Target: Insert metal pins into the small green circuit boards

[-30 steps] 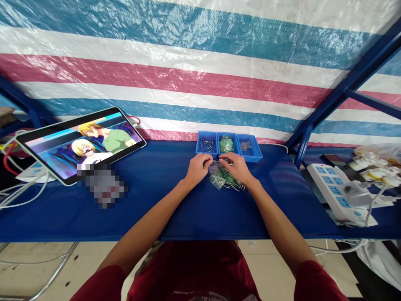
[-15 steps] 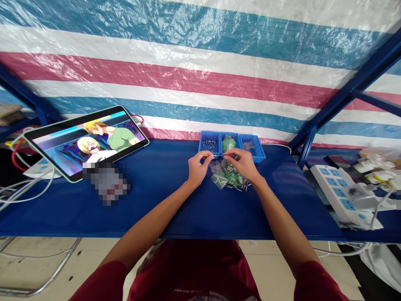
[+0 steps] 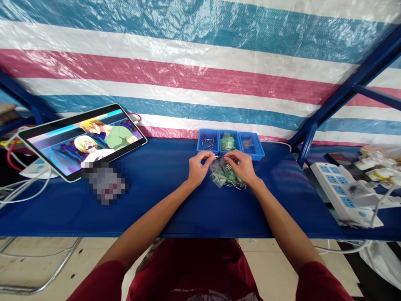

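My left hand (image 3: 199, 167) and my right hand (image 3: 242, 166) meet over the blue table (image 3: 156, 200), both pinched on a thin metal pin (image 3: 219, 157) held between their fingertips. Under and between the hands lies a heap of small clear bags with green parts (image 3: 224, 175), with loose pins scattered at its near edge. Just behind stand three small blue bins (image 3: 230, 142): the left one holds metal pins, the middle one green parts, the right one a few dark bits.
A tablet (image 3: 81, 140) playing a cartoon leans at the left, with a blurred object (image 3: 105, 184) before it and white cables (image 3: 21, 188) beside it. White power strips (image 3: 343, 192) and cables lie at the right. A striped tarp (image 3: 200, 75) hangs behind.
Both hands lifted slightly off the heap and then held the pin between them; the camera view shifted a little.
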Demonstrator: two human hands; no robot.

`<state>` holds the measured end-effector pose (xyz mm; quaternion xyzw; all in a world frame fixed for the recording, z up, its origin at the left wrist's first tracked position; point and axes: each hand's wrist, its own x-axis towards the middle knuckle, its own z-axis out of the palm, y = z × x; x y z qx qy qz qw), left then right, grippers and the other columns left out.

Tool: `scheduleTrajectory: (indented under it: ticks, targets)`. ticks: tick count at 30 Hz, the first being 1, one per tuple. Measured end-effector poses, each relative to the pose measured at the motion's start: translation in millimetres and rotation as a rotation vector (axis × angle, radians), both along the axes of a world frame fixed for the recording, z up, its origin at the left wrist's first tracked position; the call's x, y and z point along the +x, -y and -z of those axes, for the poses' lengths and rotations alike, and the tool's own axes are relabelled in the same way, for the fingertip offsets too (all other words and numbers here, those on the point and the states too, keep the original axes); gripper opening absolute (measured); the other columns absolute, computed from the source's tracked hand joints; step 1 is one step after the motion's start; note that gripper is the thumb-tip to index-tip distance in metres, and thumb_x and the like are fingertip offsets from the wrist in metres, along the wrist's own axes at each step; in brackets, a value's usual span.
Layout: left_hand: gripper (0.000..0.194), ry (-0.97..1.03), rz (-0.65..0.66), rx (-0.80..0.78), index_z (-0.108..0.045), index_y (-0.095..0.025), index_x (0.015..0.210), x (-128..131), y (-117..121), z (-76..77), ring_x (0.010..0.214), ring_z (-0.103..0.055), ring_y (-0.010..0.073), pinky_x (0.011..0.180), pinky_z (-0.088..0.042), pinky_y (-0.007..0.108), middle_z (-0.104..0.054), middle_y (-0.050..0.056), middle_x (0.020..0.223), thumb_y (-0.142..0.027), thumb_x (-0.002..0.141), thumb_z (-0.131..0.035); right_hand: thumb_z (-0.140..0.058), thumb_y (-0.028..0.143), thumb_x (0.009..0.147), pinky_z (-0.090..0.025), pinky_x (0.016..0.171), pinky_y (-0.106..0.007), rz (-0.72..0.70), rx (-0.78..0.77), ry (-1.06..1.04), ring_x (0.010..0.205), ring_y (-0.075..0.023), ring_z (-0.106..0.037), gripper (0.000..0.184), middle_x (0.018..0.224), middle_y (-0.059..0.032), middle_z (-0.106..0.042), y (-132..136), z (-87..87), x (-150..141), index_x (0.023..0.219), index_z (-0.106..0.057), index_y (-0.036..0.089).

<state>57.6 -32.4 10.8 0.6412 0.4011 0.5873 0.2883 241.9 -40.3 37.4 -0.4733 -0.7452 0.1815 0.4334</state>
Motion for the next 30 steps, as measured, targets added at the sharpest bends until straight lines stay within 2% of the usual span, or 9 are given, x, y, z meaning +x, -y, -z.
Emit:
scheduleTrajectory:
  ticks: [12, 17, 22, 27, 30]
  targets:
    - [0.022, 0.046, 0.064, 0.012, -0.070, -0.016, 0.087, 0.8, -2.6, 8.5, 0.081, -0.069, 0.0191, 0.079, -0.054, 0.030, -0.071, 0.006, 0.086, -0.037, 0.086, -0.064, -0.048, 0.038, 0.093, -0.045, 0.066, -0.028, -0.018, 0.099, 0.056, 0.065, -0.0164, -0.058, 0.025, 0.080, -0.0047, -0.066, -0.5, 8.9, -0.6, 0.087, -0.064, 0.020]
    - [0.021, -0.031, 0.050, 0.045, -0.072, -0.017, 0.088, 0.7, -3.0, 10.1, 0.077, -0.067, 0.0169, 0.078, -0.054, 0.029, -0.072, 0.005, 0.086, -0.037, 0.085, -0.066, -0.043, 0.042, 0.096, -0.043, 0.063, -0.026, 0.014, 0.109, 0.048, 0.061, -0.0162, -0.057, 0.030, 0.070, -0.0029, -0.063, -2.8, 11.9, -1.5, 0.088, -0.061, 0.019]
    - [0.020, -0.064, 0.055, 0.063, -0.072, -0.017, 0.089, 1.3, -2.7, 9.8, 0.074, -0.066, 0.0160, 0.076, -0.054, 0.028, -0.072, 0.004, 0.084, -0.036, 0.086, -0.065, -0.039, 0.042, 0.098, -0.042, 0.061, -0.025, 0.023, 0.126, 0.064, 0.058, -0.0150, -0.056, 0.035, 0.063, -0.0014, -0.059, -3.7, 12.3, -1.9, 0.079, -0.058, 0.020]
    - [0.021, -0.098, 0.044, 0.048, -0.071, -0.017, 0.088, 1.3, -2.1, 8.8, 0.074, -0.066, 0.0162, 0.076, -0.053, 0.028, -0.072, 0.004, 0.084, -0.036, 0.087, -0.063, -0.038, 0.043, 0.098, -0.041, 0.060, -0.026, 0.012, 0.116, 0.065, 0.058, -0.0150, -0.056, 0.037, 0.063, -0.0019, -0.060, -3.1, 13.2, -2.7, 0.076, -0.058, 0.019]
    - [0.023, -0.119, 0.032, 0.025, -0.069, -0.016, 0.087, 0.2, -1.6, 6.8, 0.075, -0.066, 0.0165, 0.076, -0.052, 0.028, -0.071, 0.004, 0.083, -0.037, 0.089, -0.059, -0.042, 0.044, 0.097, -0.044, 0.061, -0.026, 0.006, 0.105, 0.041, 0.060, -0.0157, -0.058, 0.034, 0.070, -0.0034, -0.064, -2.3, 14.6, -4.2, 0.085, -0.062, 0.019]
